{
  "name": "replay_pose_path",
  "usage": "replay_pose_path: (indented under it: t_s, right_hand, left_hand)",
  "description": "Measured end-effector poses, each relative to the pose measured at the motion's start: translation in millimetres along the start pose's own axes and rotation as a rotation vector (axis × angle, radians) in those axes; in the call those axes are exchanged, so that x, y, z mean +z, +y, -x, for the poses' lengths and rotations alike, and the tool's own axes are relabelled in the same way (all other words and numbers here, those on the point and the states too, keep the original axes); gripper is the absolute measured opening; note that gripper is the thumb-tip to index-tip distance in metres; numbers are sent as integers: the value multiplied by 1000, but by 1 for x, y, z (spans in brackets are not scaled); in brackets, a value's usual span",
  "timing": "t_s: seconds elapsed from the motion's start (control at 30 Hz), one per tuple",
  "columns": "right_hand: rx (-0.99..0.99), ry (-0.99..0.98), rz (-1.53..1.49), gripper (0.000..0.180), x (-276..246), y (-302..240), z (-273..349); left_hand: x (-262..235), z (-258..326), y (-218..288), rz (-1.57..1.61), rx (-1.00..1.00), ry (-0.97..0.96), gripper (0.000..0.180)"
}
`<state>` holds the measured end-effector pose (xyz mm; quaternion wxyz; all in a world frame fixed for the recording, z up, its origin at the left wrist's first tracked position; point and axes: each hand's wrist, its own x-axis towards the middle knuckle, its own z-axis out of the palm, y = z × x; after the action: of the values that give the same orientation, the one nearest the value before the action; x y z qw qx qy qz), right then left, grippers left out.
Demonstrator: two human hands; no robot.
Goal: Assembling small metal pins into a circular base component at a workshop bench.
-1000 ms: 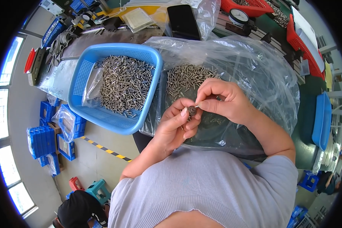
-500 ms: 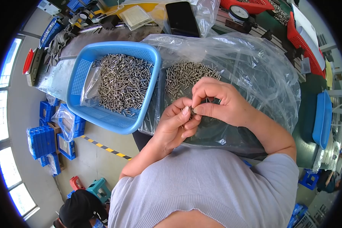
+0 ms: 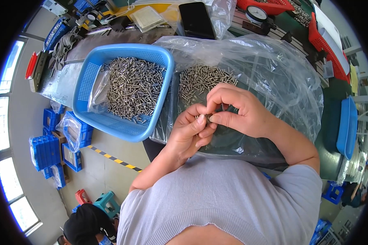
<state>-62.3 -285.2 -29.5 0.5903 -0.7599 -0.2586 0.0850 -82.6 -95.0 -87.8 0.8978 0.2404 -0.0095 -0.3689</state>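
Note:
My left hand (image 3: 191,130) is closed, its thumb and fingers pinching a small dark metal piece (image 3: 209,118). From the right, the thumb and fingertips of my right hand (image 3: 237,111) meet on that same piece, and its exact shape is mostly hidden. Just beyond my hands, a loose pile of small metal pins (image 3: 200,79) lies on clear plastic sheeting (image 3: 274,77). To the left stands a blue plastic basket (image 3: 166,65) holding a large heap of similar pins (image 3: 135,87) and a clear plastic bag (image 3: 99,93).
A black phone (image 3: 196,20) lies at the back, with a round dial gauge (image 3: 256,14) to its right. Red baskets (image 3: 329,53) and a blue tray (image 3: 346,128) line the right side. Blue crates (image 3: 44,152) and a person in a black cap (image 3: 88,223) are at lower left.
My hands stay together in nearly the same place, with only a slight shift of the fingertips on the small metal piece. The pins and basket look unchanged.

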Motion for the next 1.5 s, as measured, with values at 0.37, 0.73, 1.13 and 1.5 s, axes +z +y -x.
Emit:
replay_pose_path:
  t_s: [0.37,0.73,1.13,1.5]
  right_hand:
    - [73,-6,28,7,-1,3,2]
    - [-160,70,223,8,5,6,3]
    - [-451,202,420,14,18,6,4]
    - [142,105,-390,14,9,20,6]
  left_hand:
    - [1,-1,-1,-5,16,-5,19]
    - [1,-1,-1,-10,24,22,19]
    - [1,-2,0,-37,31,15,18]
    - [0,-1,0,67,44,-9,18]
